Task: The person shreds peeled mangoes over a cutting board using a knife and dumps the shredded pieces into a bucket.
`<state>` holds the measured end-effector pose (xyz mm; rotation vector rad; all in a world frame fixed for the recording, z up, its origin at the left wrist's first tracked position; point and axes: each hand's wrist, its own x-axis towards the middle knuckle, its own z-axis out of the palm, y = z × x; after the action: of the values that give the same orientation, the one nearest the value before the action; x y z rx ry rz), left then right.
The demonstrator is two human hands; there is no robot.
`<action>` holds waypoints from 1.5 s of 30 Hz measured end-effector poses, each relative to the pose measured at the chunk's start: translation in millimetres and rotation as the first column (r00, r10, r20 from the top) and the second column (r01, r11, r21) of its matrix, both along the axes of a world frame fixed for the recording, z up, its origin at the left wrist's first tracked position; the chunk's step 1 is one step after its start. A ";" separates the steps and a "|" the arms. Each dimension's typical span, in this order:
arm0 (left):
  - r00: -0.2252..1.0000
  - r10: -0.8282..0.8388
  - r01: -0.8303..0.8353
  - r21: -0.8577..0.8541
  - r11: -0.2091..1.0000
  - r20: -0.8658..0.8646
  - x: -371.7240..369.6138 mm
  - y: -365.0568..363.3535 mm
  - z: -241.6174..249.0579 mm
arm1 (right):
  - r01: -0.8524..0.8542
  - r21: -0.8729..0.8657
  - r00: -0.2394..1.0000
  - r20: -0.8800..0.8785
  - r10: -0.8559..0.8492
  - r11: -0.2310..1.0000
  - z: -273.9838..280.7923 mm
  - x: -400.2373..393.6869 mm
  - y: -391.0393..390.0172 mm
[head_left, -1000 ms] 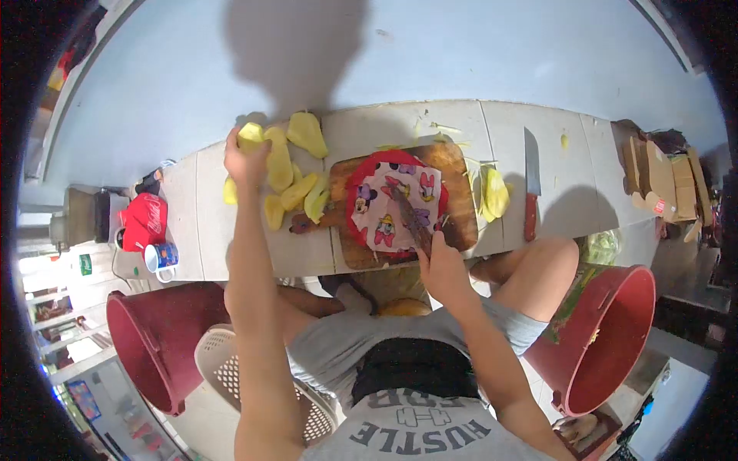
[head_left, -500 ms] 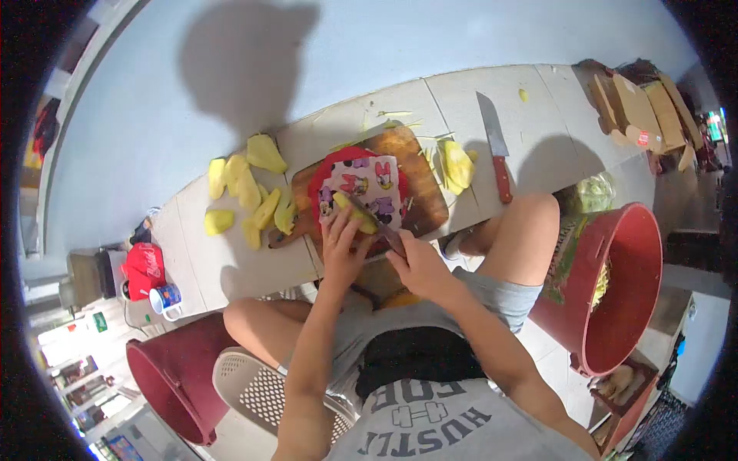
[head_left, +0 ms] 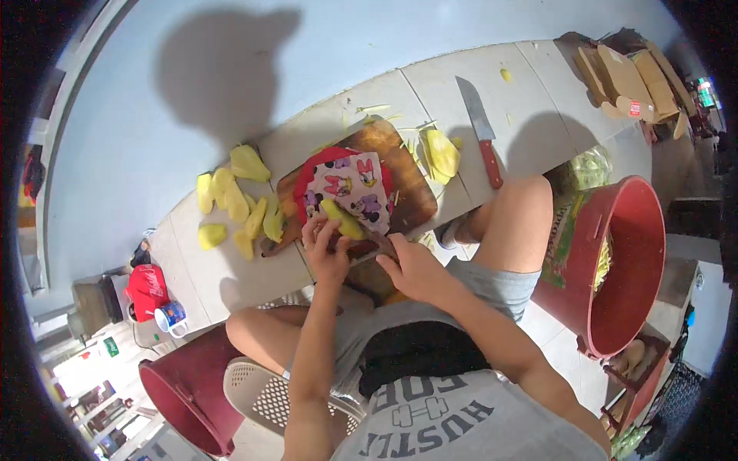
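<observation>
the left hand (head_left: 327, 250) is holding a yellow-green piece (head_left: 343, 220) with its fingers. the piece is over the low edge of a cloth with pink cartoon pictures (head_left: 361, 180). the right hand (head_left: 419, 269) is curled around a dark knife (head_left: 380, 244), just beside the piece. most of that knife is hard to see, so i cannot tell if its blade touches the piece.

the cloth lies on a round red thing (head_left: 306, 170), and that is on a brown wooden board (head_left: 417, 188). the board lies on a top with pale tiles (head_left: 204, 273). thin strips (head_left: 374, 108) are near the far edge of the board.

to the left of the board, there is a bunch of yellow pieces (head_left: 234, 198). to the right, there is a smaller bunch of cut pieces (head_left: 442, 156). a big knife with a red handle (head_left: 487, 154) lies past them, well apart from the hands.

a red tub (head_left: 644, 253) stands by the right knee, with pale bits inside. another red tub (head_left: 181, 399) is on the left, near a blue and white mug (head_left: 171, 316) and a red cap (head_left: 146, 290).
</observation>
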<state>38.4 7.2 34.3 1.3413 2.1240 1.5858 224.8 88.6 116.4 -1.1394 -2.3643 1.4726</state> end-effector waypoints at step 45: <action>0.954 -0.211 0.227 0.051 0.973 -0.212 -30.6 14.1 -19.4 | -0.137 0.158 0.975 0.198 0.104 0.978 68.7 0.1 -2.3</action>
<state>7.9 21.3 14.9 1.7679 1.9538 1.5087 224.9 86.3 185.0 -1.1574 -2.6720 1.2119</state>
